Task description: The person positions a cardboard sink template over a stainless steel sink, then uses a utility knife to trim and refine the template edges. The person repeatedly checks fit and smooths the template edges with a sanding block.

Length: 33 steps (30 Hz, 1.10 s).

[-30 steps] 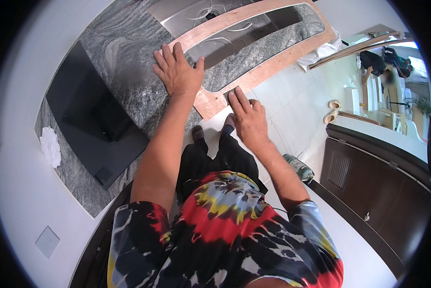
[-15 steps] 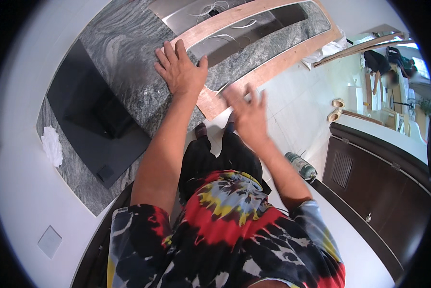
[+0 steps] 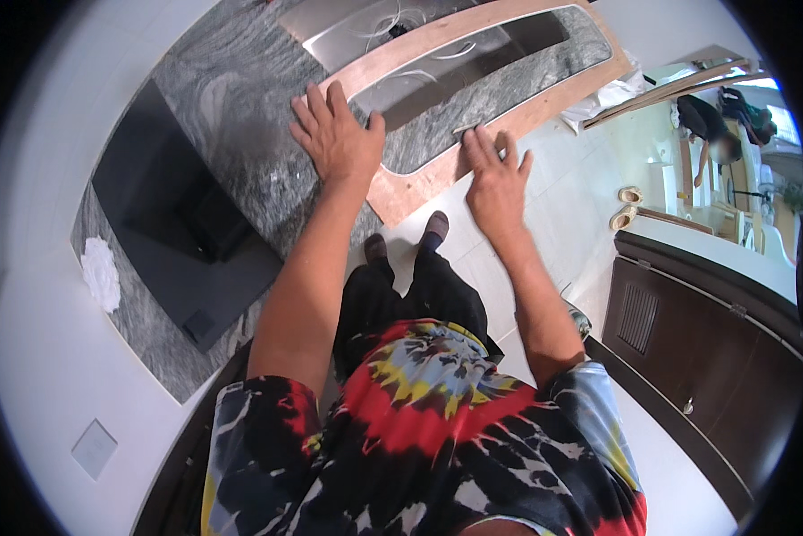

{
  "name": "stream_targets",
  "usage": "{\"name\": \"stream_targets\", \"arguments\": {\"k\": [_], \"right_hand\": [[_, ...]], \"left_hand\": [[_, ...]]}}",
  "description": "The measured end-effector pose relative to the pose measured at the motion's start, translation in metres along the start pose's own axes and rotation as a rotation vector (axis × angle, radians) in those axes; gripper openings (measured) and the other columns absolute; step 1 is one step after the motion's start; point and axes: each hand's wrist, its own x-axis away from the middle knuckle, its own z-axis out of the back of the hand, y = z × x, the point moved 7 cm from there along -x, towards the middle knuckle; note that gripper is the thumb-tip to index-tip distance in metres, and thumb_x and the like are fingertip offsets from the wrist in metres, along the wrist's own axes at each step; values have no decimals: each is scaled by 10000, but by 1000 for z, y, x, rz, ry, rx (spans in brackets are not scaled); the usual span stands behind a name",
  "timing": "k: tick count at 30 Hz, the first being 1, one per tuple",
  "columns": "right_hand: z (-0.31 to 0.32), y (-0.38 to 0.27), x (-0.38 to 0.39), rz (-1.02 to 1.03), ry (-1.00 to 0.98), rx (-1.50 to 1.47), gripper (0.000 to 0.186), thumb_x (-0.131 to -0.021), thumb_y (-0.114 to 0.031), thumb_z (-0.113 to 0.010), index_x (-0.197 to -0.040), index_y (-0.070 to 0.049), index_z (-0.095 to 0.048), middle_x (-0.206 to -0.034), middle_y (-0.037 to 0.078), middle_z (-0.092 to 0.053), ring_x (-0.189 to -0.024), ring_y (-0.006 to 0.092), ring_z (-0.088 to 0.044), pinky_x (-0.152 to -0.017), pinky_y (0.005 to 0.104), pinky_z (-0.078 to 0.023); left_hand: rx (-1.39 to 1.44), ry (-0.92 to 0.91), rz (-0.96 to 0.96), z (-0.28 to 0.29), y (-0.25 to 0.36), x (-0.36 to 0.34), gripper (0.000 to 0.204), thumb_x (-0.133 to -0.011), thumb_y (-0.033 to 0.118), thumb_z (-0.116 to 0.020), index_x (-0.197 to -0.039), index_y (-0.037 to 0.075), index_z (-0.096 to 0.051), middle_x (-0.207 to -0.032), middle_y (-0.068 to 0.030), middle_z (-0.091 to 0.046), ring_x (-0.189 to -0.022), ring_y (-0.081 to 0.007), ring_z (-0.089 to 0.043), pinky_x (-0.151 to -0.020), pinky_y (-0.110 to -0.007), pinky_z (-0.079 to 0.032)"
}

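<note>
A long pinkish-brown wooden frame (image 3: 544, 111) with a round-cornered cutout lies over the grey veined stone counter. Flat on its near-left corner rests my left hand (image 3: 341, 143), open, fingers spread. My right hand (image 3: 498, 189) is at the cutout's near inner edge, with index and middle fingers close together on the wood and the other fingers raised. Something small and pale (image 3: 460, 130) sticks out by those fingertips; its kind is unclear. A thin white line follows the cutout's edge. Through the opening, stone and a dark recess show.
A black glass panel (image 3: 173, 214) is set in the counter (image 3: 240, 98) on the left, beside a crumpled white cloth or paper (image 3: 100, 274). Loose white cables lie beyond the frame. Brown cabinet doors (image 3: 687, 357), slippers (image 3: 627, 217) and a bending person (image 3: 707, 121) are to the right.
My right hand has moved away and to the right along the cutout's edge, from near the lower-left corner. It was blurred before. My left hand stays nearly in place.
</note>
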Motion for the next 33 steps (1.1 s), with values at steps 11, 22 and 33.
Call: {"name": "stream_targets", "arguments": {"k": [11, 22, 33], "right_hand": [[-4, -24, 3, 5, 12, -45, 606, -864, -35, -574, -1466, -102, -568, -1542, 90, -547, -1444, 457, -429, -1132, 784, -251], [-13, -38, 18, 1, -60, -30, 644, -856, -25, -595, -1495, -88, -548, -1566, 93, -522, -1483, 440, -389, -1144, 770, -258], [-18, 15, -14, -41, 53, 32, 631, -905, -26, -539, -1530, -97, -501, -1540, 102, -551, -1407, 428, -488, -1111, 772, -297]], "left_hand": [[-13, 5, -1, 1, 0, -5, 761, -891, 417, -690, -1521, 85, -422, -1631, -238, -322, -1539, -484, -213, -1213, -662, -192], [12, 23, 10, -3, -1, -6, 756, -892, 401, -687, -1530, 85, -433, -1629, -232, -331, -1543, -478, -211, -1219, -657, -188], [25, 28, -6, 1, 4, -12, 775, -888, 405, -691, -1548, 90, -432, -1635, -224, -337, -1543, -478, -221, -1229, -656, -180]]}}
